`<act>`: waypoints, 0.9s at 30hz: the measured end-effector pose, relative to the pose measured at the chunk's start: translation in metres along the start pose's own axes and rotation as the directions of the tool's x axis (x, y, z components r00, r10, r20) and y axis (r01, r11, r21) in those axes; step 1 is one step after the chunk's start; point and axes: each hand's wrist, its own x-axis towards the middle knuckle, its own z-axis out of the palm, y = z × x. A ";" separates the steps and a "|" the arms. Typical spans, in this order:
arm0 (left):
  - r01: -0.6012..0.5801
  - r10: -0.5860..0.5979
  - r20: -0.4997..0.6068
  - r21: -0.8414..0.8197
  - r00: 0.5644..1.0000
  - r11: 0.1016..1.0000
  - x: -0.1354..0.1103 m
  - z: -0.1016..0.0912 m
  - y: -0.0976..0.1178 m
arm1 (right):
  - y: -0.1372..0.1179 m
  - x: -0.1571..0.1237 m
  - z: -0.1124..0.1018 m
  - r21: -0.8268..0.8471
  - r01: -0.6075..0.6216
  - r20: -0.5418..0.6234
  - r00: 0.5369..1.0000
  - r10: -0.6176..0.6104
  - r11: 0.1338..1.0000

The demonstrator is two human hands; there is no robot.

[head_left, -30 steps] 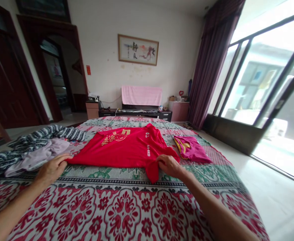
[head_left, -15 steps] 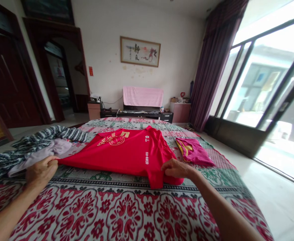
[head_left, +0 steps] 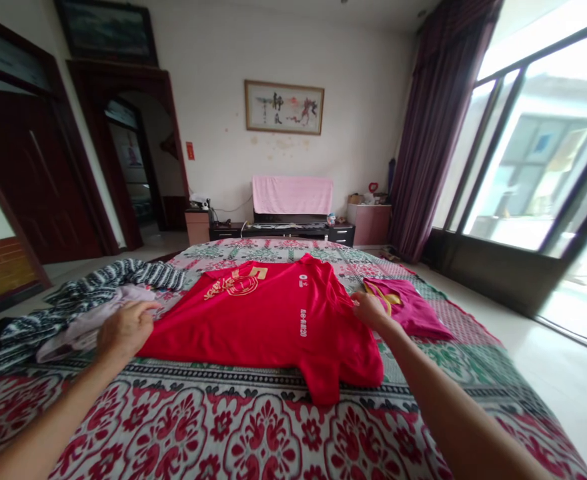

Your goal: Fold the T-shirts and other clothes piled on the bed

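A red T-shirt with gold and white print lies spread sideways on the patterned bedcover, its sleeve hanging towards me. At its left end, my left hand is beside the hem with its fingers curled; whether cloth is between them is hard to make out. My right hand has its fingers closed at the shirt's neck end on the right. Just beyond that hand rests a folded magenta garment with yellow trim.
On the left is a pile with a black-and-white knitted garment and a pale pink one. Beyond the bed stand a low black cabinet and a pink cloth draped over a screen. Glass doors line the right.
My left hand has moved right and slightly up; the hem beside it has slackened. My right hand has shifted from the near sleeve up to the neck end. The shirt lies lower and flatter.
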 end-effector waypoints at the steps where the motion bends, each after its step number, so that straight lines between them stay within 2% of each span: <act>1: -0.065 0.064 0.065 0.015 0.996 0.998 0.003 0.006 0.007 | -0.002 0.004 0.004 -0.015 -0.021 0.009 1.000 0.021 1.000; 3: -0.150 0.141 0.162 0.043 0.977 0.988 0.008 0.021 0.016 | -0.006 0.011 0.010 -0.063 -0.070 0.025 0.997 0.071 0.996; 5: -0.154 0.132 0.212 0.092 0.968 0.984 0.008 0.037 0.019 | -0.008 0.019 0.014 -0.103 -0.117 0.029 0.992 0.120 0.988; 8: -0.123 0.083 0.217 0.175 0.973 0.977 0.002 0.058 0.014 | -0.009 0.032 0.016 -0.112 -0.162 0.029 0.986 0.167 0.980; 11: -0.142 0.100 0.195 0.210 0.976 0.967 -0.006 0.070 0.007 | -0.009 0.047 0.021 -0.086 -0.203 0.039 0.978 0.206 0.975; 14: -0.174 0.136 0.165 0.245 0.977 0.954 -0.009 0.075 0.004 | -0.011 0.062 0.028 -0.059 -0.217 0.035 0.975 0.220 0.974; 20: -0.216 0.179 0.156 0.275 0.972 0.937 -0.009 0.076 0.003 | -0.013 0.088 0.034 -0.096 -0.161 -0.003 0.987 0.162 0.982; 24: -0.209 0.168 0.165 0.274 0.972 0.939 -0.009 0.076 0.003 | -0.010 0.108 0.039 -0.089 -0.105 -0.017 0.994 0.104 0.990; 27: -0.195 0.147 0.184 0.278 0.972 0.940 -0.008 0.074 0.004 | -0.008 0.122 0.046 -0.083 -0.109 0.004 0.994 0.110 0.991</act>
